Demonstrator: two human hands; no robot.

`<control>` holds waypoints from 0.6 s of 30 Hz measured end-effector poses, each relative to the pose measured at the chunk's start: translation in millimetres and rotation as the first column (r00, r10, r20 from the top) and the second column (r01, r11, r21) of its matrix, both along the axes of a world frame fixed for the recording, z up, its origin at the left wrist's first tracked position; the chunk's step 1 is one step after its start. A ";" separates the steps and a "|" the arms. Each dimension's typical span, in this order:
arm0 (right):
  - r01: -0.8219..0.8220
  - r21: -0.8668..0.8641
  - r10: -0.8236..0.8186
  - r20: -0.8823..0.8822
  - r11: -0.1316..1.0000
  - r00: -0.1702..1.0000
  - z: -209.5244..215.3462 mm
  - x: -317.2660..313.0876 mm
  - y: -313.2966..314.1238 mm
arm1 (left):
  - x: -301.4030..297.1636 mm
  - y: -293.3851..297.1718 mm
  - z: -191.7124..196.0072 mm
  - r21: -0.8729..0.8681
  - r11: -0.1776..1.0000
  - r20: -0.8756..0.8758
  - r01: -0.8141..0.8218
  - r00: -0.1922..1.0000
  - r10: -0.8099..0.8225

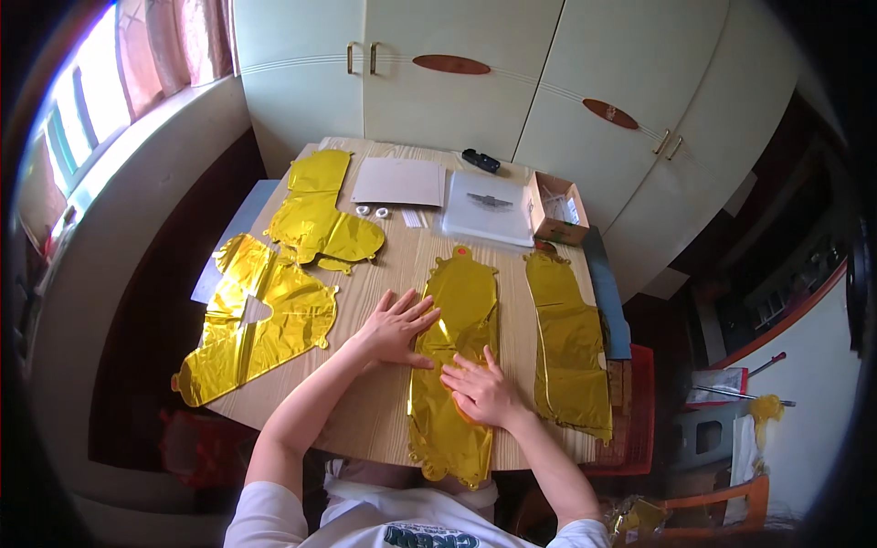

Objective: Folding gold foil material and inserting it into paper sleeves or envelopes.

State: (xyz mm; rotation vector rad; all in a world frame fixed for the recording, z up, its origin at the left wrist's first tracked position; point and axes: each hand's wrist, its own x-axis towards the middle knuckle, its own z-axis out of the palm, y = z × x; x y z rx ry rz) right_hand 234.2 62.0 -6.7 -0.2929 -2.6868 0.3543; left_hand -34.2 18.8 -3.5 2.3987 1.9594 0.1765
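A long gold foil balloon, uninflated, lies flat in front of me with small tabs along its edges. Both palms rest on or beside it. My left hand has its fingers spread, partly over the balloon's left edge and partly over the table. Lower down, my right hand lies on the foil with fingers stretched out. Nothing is gripped by either hand. To the right is another flat gold foil balloon, creased lengthwise. On the left lie a gold foil balloon with a cut-out and a boot-shaped gold foil balloon.
On the wooden table, a grey-white board, clear plastic sheets, two small white rolls, a black object and an open box stand toward the back. Cabinets rise behind. A red crate sits at right.
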 end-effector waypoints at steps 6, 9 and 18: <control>0.001 -0.029 -0.002 -0.016 1.000 1.000 -5.2 -0.1 -2.1 | 1.6 -1.0 2.9 0.022 1.000 0.038 -0.020 0.999 0.019; 0.003 -0.033 -0.004 -0.022 0.999 1.000 -3.3 -0.1 -3.1 | -0.9 -0.9 0.6 0.065 0.997 0.102 -0.032 0.994 0.025; 0.009 -0.014 -0.009 -0.069 1.000 0.998 -2.9 -0.6 -2.4 | 0.5 -1.3 1.6 0.059 0.997 0.088 -0.042 0.995 0.036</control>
